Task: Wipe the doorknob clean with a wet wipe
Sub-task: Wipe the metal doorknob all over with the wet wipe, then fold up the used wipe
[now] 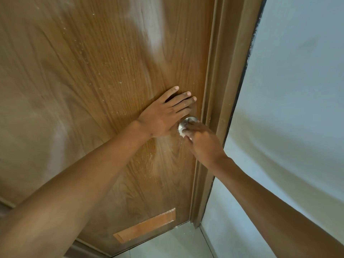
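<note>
While my view tips down along a wood-grain door, I see the left forearm reach in from the near left, its hand laid flat and released against the panel, fingers spread toward the door's right edge and gripping nothing. Pale smears and small white flecks mark the wood above and below that hand. Near the door's foot, a lighter orange rectangular panel is set into the wood. Just right of the left hand, the metal doorknob stands out from the door close to its right edge, its silvery rim showing above and to the left of my right hand. That hand is clenched over the knob, grasping a white wet wipe pressed against the metal; only a small bunched part of the wipe shows between fingers and knob. Right of the knob runs the brown door frame, and beyond it a pale wall fills the right side. Light floor tile shows at the near bottom.
</note>
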